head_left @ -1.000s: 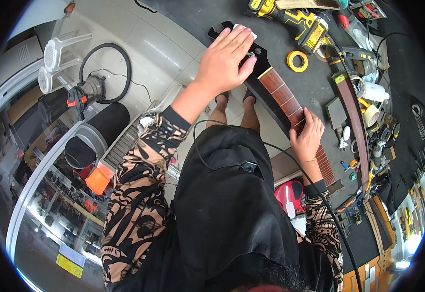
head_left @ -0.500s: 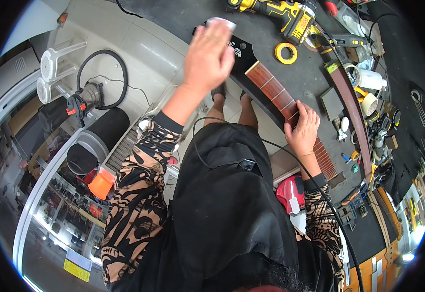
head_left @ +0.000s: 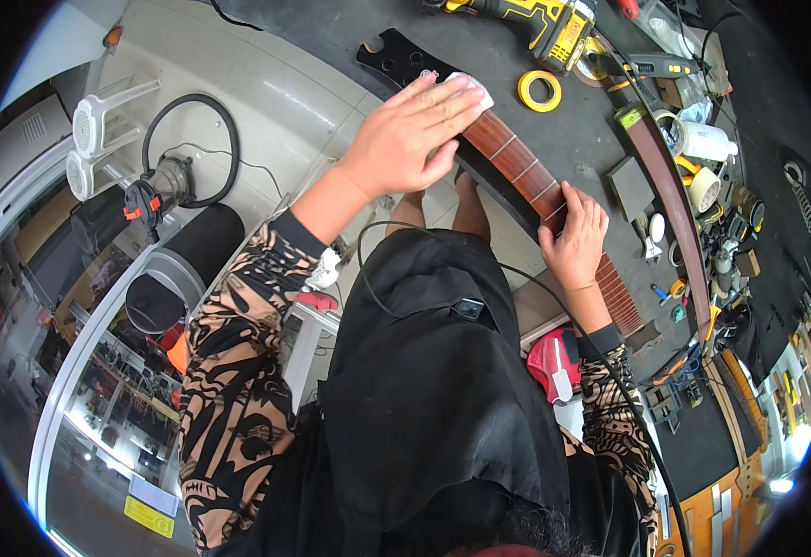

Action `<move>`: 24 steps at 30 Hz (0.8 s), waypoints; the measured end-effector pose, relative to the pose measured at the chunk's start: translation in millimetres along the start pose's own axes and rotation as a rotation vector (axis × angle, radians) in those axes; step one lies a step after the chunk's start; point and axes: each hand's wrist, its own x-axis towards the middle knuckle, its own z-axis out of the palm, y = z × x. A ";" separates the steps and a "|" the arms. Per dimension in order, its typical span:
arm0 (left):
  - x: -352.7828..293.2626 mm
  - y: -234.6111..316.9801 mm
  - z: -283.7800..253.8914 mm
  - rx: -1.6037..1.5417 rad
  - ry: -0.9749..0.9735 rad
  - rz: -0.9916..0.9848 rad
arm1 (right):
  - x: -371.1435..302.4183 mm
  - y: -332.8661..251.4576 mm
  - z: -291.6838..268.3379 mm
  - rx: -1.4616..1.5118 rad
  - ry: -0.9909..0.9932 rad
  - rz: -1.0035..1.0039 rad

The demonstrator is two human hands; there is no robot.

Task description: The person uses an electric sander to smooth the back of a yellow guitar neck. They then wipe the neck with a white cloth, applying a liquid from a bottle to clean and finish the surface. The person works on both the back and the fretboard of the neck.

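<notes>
A guitar neck with a reddish-brown fretted fingerboard lies slantwise along the near edge of the dark workbench. Its black headstock, with round holes, points to the far left. My left hand lies with fingers stretched over a small white cloth, pressing it on the headstock where it meets the fingerboard. Part of the cloth is hidden under the fingers. My right hand grips the neck around its middle, thumb on the near side and fingers over the far edge.
Beyond the neck are a yellow tape roll and a yellow-black power drill. A dark rectangular block and a long brown strip lie to the right, near a white bottle. A black cable passes over my right forearm.
My left hand has slid the white cloth from the headstock's far end rightward to the start of the fingerboard, uncovering the headstock tip. The right hand keeps its hold.
</notes>
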 end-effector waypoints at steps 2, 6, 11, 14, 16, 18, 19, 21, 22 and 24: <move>-2.0 -9.8 -9.3 0.083 -0.021 0.037 | -2.0 0.0 1.2 -0.002 0.005 -0.001; 16.0 -3.1 -2.4 0.072 0.007 0.034 | 1.3 -1.2 -0.9 -0.006 0.008 -0.014; 2.5 -5.0 -7.2 0.113 -0.039 0.074 | -0.3 -0.3 -0.2 -0.022 -0.007 0.005; 0.1 -3.2 -12.2 0.157 -0.058 0.055 | -0.4 -2.2 -0.1 -0.014 -0.009 0.012; 8.8 4.1 -3.2 0.156 -0.036 0.027 | 0.2 -2.7 -1.5 -0.013 -0.008 0.008; 10.5 8.7 0.4 0.145 -0.038 -0.005 | 1.1 -2.8 -1.6 -0.013 -0.008 0.008; 4.9 9.8 -1.9 0.151 -0.047 -0.001 | 1.2 -3.0 -1.8 -0.013 -0.009 0.009; -4.9 8.0 -8.1 0.161 -0.061 0.013 | 1.3 -2.6 -1.1 -0.021 -0.005 0.013; -3.4 7.0 -7.2 0.184 -0.065 0.021 | 0.7 -2.2 0.4 -0.024 -0.002 0.014; 2.2 8.6 -9.2 0.231 -0.073 0.027 | 0.4 -1.7 -0.1 -0.022 0.000 0.009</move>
